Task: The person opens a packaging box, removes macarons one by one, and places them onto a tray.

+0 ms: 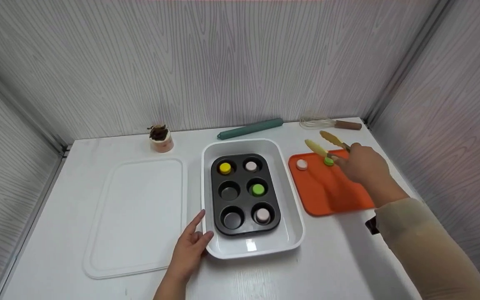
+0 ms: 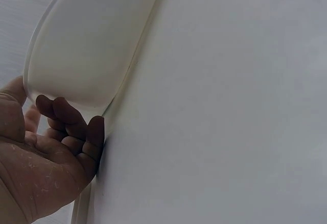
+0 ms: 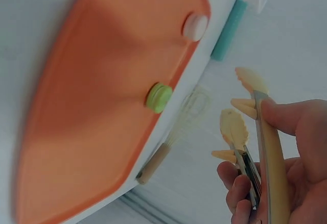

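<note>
My right hand point(image 1: 367, 164) grips a pair of tongs point(image 3: 273, 157) with yellow tips, their arms spread apart with nothing between them. The tongs are over the far edge of an orange mat point(image 1: 340, 196). A green macaron point(image 3: 159, 98) and a pale pink one point(image 1: 302, 165) lie on that mat. My left hand point(image 1: 190, 246) holds the near left corner of a white tray point(image 1: 294, 225), thumb at the rim, fingers curled against the outer side. Inside the tray sits a dark muffin pan point(image 1: 246, 200); yellow, green and pale macarons occupy some of its cups.
A white lid point(image 1: 140, 216) lies flat to the left of the tray. Along the back stand a small dessert-like cup point(image 1: 161, 141), a green rolling pin point(image 1: 250, 128) and a whisk point(image 1: 346, 124) with a brown handle. Wood-grain panels enclose the table at the back and sides.
</note>
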### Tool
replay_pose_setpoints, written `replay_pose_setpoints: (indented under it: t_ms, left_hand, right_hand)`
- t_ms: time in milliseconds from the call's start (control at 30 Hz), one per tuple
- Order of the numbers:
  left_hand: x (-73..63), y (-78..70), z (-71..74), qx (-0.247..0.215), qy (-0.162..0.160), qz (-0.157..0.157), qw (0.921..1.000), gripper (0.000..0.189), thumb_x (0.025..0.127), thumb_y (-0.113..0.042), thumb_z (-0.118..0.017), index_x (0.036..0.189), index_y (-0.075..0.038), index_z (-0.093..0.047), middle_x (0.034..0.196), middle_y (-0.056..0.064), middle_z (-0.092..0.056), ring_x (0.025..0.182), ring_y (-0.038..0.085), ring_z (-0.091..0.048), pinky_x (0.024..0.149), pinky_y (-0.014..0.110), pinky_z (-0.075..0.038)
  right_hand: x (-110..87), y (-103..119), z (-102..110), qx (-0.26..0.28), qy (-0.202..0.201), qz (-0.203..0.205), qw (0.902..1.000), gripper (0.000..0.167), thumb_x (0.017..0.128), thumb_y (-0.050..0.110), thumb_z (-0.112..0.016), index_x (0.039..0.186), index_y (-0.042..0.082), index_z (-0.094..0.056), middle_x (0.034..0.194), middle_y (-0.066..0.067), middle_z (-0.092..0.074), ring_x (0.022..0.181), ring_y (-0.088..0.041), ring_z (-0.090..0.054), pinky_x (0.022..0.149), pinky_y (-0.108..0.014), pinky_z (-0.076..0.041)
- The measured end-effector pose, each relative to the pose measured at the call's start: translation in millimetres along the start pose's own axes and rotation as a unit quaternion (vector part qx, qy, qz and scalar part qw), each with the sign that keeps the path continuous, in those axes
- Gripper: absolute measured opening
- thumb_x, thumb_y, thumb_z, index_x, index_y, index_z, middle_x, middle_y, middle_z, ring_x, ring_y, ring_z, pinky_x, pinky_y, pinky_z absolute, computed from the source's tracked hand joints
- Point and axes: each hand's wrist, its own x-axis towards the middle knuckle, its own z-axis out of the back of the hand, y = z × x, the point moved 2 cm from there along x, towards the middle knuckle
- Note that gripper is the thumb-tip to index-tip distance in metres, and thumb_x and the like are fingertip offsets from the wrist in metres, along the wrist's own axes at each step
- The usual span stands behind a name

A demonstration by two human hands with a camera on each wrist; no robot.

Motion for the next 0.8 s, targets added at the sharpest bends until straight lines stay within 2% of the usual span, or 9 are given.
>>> replay_pose_setpoints:
  t_ms: [67,200,333,467,633,800]
  left_hand:
    - [-0.2,0.3,0.2,-0.002,0.0,0.001,1.0,0.068,0.103,-0.012,-0.07,0.164,-0.012,-0.041,0.066,-0.001,-0.051,0.058,0.01,-0.042,0.057,0.023,-0.039]
    - [-0.8,0.7,0.8,-0.007,0.002,0.001,1.0,0.068,0.103,-0.012,-0.07,0.164,-0.011,-0.04,0.067,-0.001,-0.051,0.058,0.01,-0.042,0.057,0.023,-0.039]
    - [-1.7,0.9,1.0,-0.006,0.002,0.001,1.0,0.068,0.103,-0.012,-0.07,0.164,-0.011,-0.04,0.067,0.0,-0.051,0.058,0.01,-0.042,0.057,0.023,-0.039]
    - [-2.5,0.9,-0.2,-0.002,-0.004,0.004,1.0,0.068,0.103,-0.012,-0.07,0.164,-0.012,-0.04,0.068,0.0,-0.052,0.059,0.011,-0.043,0.058,0.023,-0.039]
    - [-2.7,1.1,-1.5,0.007,-0.009,0.011,0.9999,0.068,0.103,-0.012,-0.069,0.165,-0.014,-0.04,0.07,0.001,-0.056,0.061,0.014,-0.046,0.059,0.024,-0.042]
    - [-1.3,0.3,-1.0,0.004,-0.004,0.003,1.0,0.067,0.103,-0.012,-0.069,0.164,-0.013,-0.041,0.069,0.001,-0.056,0.061,0.014,-0.045,0.059,0.024,-0.041]
  right_hand:
    - [-1.1,12,-1,0.009,-0.006,0.01,0.9999,0.073,0.103,0.059,-0.059,0.124,-0.012,-0.054,0.109,-0.031,-0.065,0.092,-0.044,-0.065,0.079,-0.059,-0.053]
    - [-6.1,39,-2,0.025,-0.004,0.027,0.9993,0.069,0.104,0.055,-0.062,0.13,-0.008,-0.055,0.118,-0.028,-0.064,0.101,-0.043,-0.064,0.085,-0.06,-0.052]
    - [-13.5,67,-3,0.043,0.008,0.034,0.9985,0.066,0.105,0.05,-0.063,0.142,-0.004,-0.053,0.127,-0.025,-0.063,0.108,-0.04,-0.061,0.091,-0.059,-0.052]
    - [-19.9,94,-7,0.05,0.006,0.056,0.9971,0.064,0.105,0.048,-0.065,0.146,0.0,-0.055,0.128,-0.022,-0.065,0.111,-0.039,-0.062,0.094,-0.058,-0.052]
    - [-19.9,124,-17,0.041,0.01,0.08,0.9959,0.056,0.103,0.047,-0.068,0.138,0.003,-0.063,0.119,-0.018,-0.068,0.105,-0.036,-0.064,0.088,-0.054,-0.054]
    - [-14.1,146,-27,0.01,0.014,0.099,0.9949,0.05,0.1,0.046,-0.072,0.127,0.004,-0.068,0.108,-0.015,-0.067,0.096,-0.033,-0.065,0.083,-0.051,-0.055]
